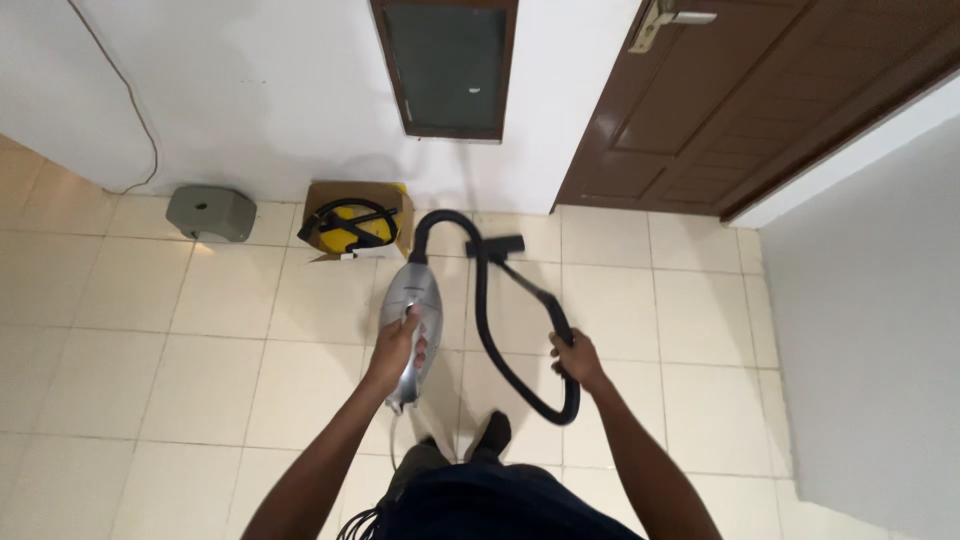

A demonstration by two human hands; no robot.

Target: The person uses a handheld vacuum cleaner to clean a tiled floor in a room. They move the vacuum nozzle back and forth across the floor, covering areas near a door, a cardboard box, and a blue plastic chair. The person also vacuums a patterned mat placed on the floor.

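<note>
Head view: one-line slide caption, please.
Left hand carries a silver handheld vacuum while right hand grips its black hose wand above a tiled floor.

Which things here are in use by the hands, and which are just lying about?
In use:
- silver vacuum cleaner, gripped by the left hand
- black hose and wand, held by the right hand
- floor nozzle at the wand's end

Lying about:
- cardboard box with yellow and black parts
- grey casing by the wall
- brown door
</note>
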